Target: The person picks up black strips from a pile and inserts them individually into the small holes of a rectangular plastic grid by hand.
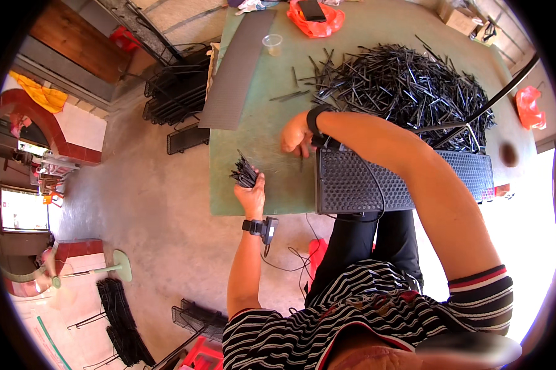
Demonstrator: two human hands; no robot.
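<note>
My left hand (249, 198) is closed round a bundle of short, thin black strips (245, 172), held upright near the table's left front corner. To its right, my right hand (296, 134) hangs over the green tabletop (278, 194) with bent fingers pointing down. Whatever those fingertips pinch, if anything, is too small to make out. Beside that hand lies a black perforated metal rack (407, 179) along the front edge, with my right forearm crossing above it. Behind the rack rises a large heap of the same black strips (407, 92), a few scattered at its left side.
A long grey ribbed sheet (238, 74) lies on the table's left side. Farther back are a clear plastic cup (272, 44) and a red plastic bag (315, 23) with a dark phone on it. Black racks (176, 92) stand on the floor at left. A loose cable (299, 262) runs below the table.
</note>
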